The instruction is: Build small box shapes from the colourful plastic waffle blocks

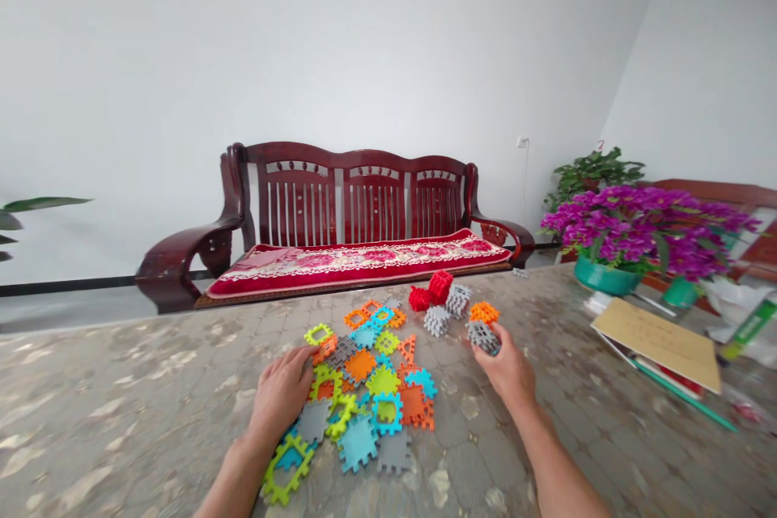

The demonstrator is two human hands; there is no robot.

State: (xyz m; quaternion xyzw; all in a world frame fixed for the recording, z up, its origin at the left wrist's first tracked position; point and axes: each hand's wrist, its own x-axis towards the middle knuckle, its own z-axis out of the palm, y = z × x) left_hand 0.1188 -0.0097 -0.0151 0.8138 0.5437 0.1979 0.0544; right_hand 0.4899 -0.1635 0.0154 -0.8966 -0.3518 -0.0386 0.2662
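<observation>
A loose pile of interlocking plastic tiles in lime, blue, orange and grey, with a blue tile (358,443) at its near edge, spreads across the table in front of me. At its left side, my left hand (280,390) has its fingers pressed together with their tips on an orange tile (326,349). My right hand (508,371) grips a stack of grey tiles (482,337) between thumb and fingers, low over the table. Just behind it is an orange stack (484,312). Red stacks (440,286) and other grey stacks (436,320) stand farther back, left of my right hand.
On the right side of the table (151,388) lie a brown envelope (659,340) and a green pen-like stick (685,396). Purple flowers (643,227) in a green pot (607,275) stand behind them. A dark wooden bench (364,158) with a red cover lies beyond the table.
</observation>
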